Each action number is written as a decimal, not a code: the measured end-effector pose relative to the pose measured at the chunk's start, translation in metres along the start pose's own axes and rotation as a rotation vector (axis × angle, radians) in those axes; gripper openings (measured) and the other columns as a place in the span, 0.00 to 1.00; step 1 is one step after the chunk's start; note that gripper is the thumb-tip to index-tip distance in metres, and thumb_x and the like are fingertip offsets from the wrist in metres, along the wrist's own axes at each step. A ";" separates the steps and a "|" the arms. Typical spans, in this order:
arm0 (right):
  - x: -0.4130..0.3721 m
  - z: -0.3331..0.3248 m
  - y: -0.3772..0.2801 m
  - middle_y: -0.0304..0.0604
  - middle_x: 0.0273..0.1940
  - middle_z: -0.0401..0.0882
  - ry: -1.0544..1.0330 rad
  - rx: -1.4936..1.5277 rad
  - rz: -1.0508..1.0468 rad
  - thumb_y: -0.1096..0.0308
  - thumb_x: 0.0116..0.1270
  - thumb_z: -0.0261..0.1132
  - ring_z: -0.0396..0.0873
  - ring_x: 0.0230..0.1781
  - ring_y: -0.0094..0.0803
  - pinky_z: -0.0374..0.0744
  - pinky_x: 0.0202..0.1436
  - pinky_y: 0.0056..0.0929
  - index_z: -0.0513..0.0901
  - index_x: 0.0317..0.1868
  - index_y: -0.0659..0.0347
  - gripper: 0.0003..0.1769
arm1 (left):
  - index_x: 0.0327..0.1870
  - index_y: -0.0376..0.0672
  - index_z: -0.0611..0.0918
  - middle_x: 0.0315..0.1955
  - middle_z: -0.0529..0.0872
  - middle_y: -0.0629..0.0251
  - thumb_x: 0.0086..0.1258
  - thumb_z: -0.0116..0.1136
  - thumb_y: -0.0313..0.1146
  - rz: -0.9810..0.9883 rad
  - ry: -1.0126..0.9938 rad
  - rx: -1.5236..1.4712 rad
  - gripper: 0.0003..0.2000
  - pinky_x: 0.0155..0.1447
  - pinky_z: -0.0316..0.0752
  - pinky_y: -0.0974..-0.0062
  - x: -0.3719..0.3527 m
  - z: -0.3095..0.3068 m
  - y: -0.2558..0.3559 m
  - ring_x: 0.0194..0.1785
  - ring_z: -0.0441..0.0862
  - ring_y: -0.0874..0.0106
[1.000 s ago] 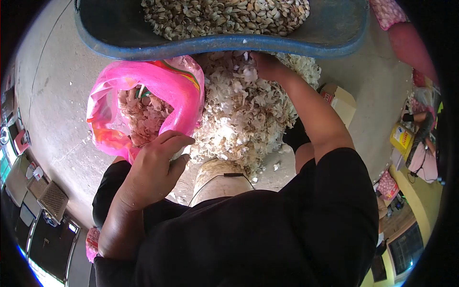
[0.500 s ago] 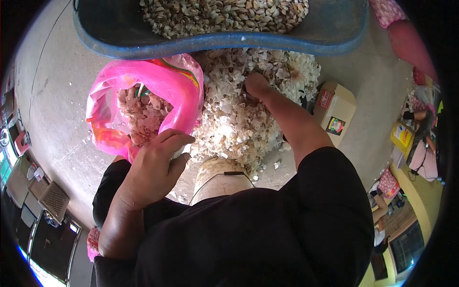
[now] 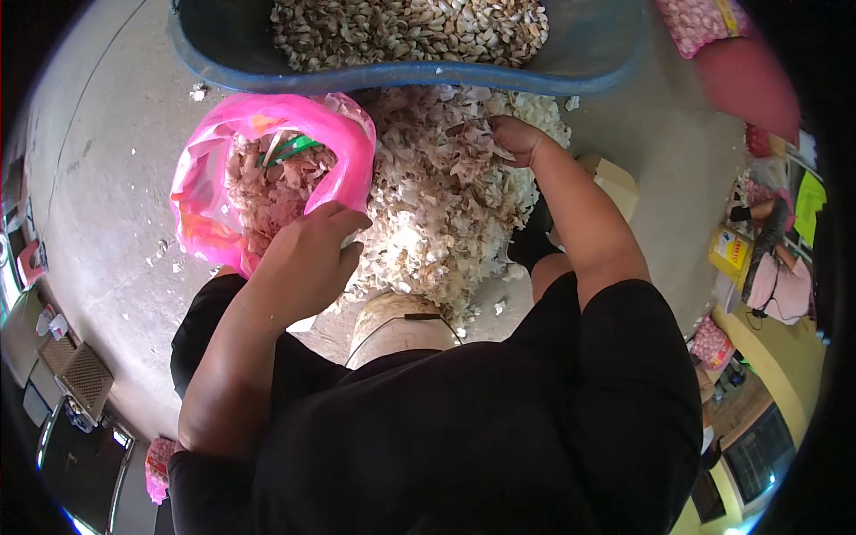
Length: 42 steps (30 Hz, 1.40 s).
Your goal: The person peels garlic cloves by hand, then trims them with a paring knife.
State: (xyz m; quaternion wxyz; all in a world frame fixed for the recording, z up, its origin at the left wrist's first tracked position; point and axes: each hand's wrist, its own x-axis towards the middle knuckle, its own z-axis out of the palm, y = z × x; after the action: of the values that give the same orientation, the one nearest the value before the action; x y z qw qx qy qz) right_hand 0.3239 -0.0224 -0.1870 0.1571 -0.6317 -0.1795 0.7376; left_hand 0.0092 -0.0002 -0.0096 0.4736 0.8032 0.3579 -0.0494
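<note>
Papery pale skins lie in a large pile [image 3: 437, 214] on the floor in front of me. My right hand [image 3: 517, 141] is at the upper right of this pile, its fingers curled round some of the skins. To the left stands a pink plastic bag [image 3: 343, 169], its mouth open, with skins and a green strip inside. My left hand [image 3: 312, 254] is at the bag's lower right edge, fingers bent and apart from the thumb; its fingertips touch or nearly touch the rim, and nothing shows between them.
A blue trough [image 3: 401, 78] holding garlic-like cloves [image 3: 410, 31] spans the top. A white bucket [image 3: 392, 325] stands between my legs. A cardboard box [image 3: 615, 187] sits right of the pile. Filled pink net sacks [image 3: 695, 22] and another person [image 3: 776, 285] are at the right.
My right hand has come up out of the pile with skins in its fingers and shifted to the right. My left hand remains by the bag's rim. The view has shifted slightly.
</note>
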 end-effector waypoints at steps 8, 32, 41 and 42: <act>0.018 -0.020 0.019 0.43 0.35 0.78 -0.014 0.309 -0.086 0.72 0.56 0.58 0.78 0.32 0.33 0.79 0.34 0.33 0.76 0.40 0.62 0.10 | 0.40 0.36 0.77 0.35 0.78 0.51 0.56 0.51 0.27 -0.019 0.027 0.052 0.10 0.47 0.69 0.65 -0.003 0.002 0.000 0.42 0.75 0.55; 0.087 0.098 0.079 0.48 0.53 0.65 -0.054 -1.581 -0.283 0.70 0.59 0.54 0.63 0.56 0.50 0.74 0.51 0.40 0.75 0.47 0.53 0.15 | 0.41 0.36 0.75 0.37 0.76 0.54 0.56 0.50 0.24 -0.124 -0.072 -0.148 0.11 0.47 0.69 0.67 -0.001 -0.005 -0.007 0.42 0.75 0.57; 0.077 0.044 0.054 0.53 0.38 0.76 0.110 -0.953 -0.386 0.61 0.50 0.63 0.75 0.37 0.42 0.74 0.39 0.35 0.75 0.39 0.68 0.20 | 0.40 0.35 0.76 0.36 0.77 0.52 0.56 0.48 0.25 -0.065 -0.033 -0.061 0.11 0.45 0.69 0.64 0.001 -0.002 -0.004 0.40 0.75 0.54; 0.066 0.040 0.044 0.54 0.40 0.75 0.071 -0.774 -0.151 0.60 0.53 0.61 0.75 0.39 0.42 0.74 0.41 0.36 0.74 0.37 0.71 0.20 | 0.40 0.35 0.76 0.36 0.77 0.51 0.56 0.48 0.25 -0.073 -0.029 -0.050 0.11 0.45 0.69 0.64 0.001 -0.002 -0.003 0.40 0.75 0.54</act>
State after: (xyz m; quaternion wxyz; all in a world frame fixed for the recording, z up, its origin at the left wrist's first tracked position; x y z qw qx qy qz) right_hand 0.2738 -0.0342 -0.2595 -0.0329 -0.6543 -0.4848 0.5794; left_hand 0.0078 0.0025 -0.0110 0.4964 0.7768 0.3813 -0.0695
